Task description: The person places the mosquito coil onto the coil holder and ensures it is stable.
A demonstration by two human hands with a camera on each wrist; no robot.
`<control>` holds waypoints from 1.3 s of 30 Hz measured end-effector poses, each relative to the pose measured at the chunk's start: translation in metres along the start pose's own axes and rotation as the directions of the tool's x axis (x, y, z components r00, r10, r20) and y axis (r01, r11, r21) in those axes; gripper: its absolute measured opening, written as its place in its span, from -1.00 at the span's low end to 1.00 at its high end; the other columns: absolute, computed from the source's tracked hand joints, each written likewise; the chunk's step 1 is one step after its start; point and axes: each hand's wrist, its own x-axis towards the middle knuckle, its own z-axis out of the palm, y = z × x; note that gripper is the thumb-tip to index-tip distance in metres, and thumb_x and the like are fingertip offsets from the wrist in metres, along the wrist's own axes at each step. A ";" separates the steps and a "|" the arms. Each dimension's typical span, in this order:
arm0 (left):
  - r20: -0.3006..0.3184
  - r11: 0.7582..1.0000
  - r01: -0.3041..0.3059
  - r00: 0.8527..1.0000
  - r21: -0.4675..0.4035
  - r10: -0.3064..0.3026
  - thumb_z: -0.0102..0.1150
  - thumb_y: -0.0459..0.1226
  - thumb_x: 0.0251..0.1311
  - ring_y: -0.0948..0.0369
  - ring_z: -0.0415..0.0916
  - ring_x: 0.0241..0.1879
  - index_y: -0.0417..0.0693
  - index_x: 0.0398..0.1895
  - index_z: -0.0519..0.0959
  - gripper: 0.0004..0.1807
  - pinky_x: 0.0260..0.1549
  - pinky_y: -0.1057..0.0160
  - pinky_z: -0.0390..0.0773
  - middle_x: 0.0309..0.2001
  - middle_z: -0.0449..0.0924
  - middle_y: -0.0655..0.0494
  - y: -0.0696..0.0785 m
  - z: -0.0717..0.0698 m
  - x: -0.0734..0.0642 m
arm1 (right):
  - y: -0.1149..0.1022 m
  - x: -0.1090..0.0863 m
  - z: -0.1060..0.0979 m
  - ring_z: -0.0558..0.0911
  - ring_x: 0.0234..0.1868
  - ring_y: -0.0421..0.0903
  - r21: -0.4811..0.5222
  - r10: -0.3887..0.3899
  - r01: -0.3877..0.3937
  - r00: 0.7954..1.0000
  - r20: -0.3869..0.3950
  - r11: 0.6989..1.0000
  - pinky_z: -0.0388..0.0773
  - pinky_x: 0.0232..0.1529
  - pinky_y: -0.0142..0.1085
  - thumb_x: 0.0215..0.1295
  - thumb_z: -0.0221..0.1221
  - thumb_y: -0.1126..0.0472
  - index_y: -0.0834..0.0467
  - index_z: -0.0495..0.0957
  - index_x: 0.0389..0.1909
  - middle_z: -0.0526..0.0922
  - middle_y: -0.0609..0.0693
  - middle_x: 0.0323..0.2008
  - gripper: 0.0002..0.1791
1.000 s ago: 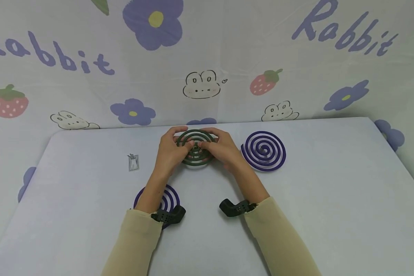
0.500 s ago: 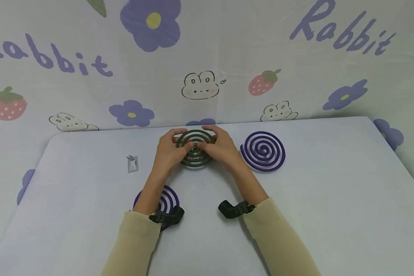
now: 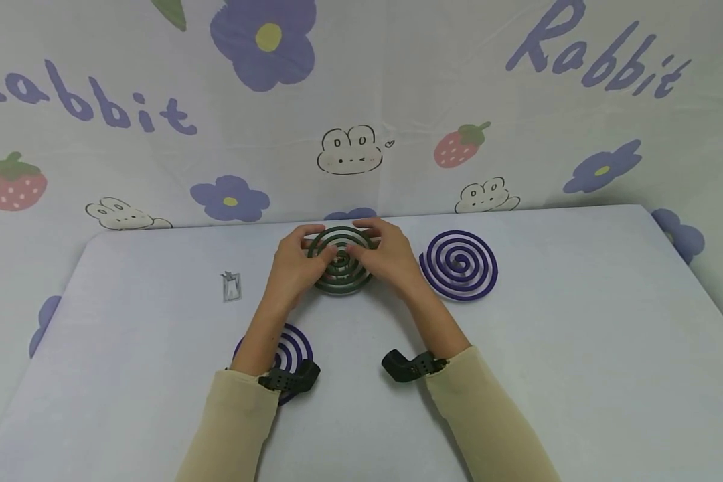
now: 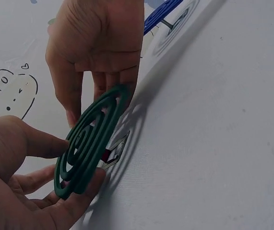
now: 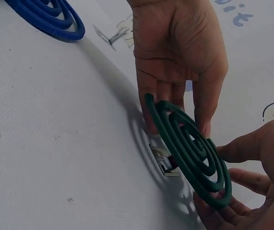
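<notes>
A green mosquito coil (image 3: 342, 291) is held between both hands near the back of the table, tilted above the surface. My left hand (image 3: 295, 268) grips its left side, thumb on the upper face near the centre and fingers beneath. From the other side my right hand (image 3: 393, 261) grips it the same way, its thumb also close to the centre. Directly under the coil's middle, a small metal coil stand (image 4: 121, 150) rests on the table, as the left wrist view shows; from the head view the coil and hands hide it.
To the right, a purple-blue coil (image 3: 461, 297) sits raised on a stand. Another purple-blue coil (image 3: 308, 344) lies under my left forearm, partly covered. A flat metal stand (image 3: 231, 275) is at the left. Patterned cloth (image 3: 391, 187) hangs behind the table.
Both thumbs have drawn slightly apart, so more of the green coil's centre shows. The coil's near edge sits a little lower in view. Both hands keep their hold.
</notes>
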 end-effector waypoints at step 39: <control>0.060 0.978 -0.117 0.992 0.174 0.108 0.17 -0.10 0.52 -0.19 0.47 0.44 -0.06 0.59 0.29 -0.35 0.44 -0.18 0.49 0.43 0.48 -0.27 -0.003 -0.017 -0.007 | -0.010 -0.006 -0.015 0.52 0.45 0.16 0.003 -0.088 0.088 0.996 -0.014 0.996 0.42 0.55 0.02 0.49 0.25 0.15 0.20 0.54 0.38 0.58 0.19 0.40 -0.50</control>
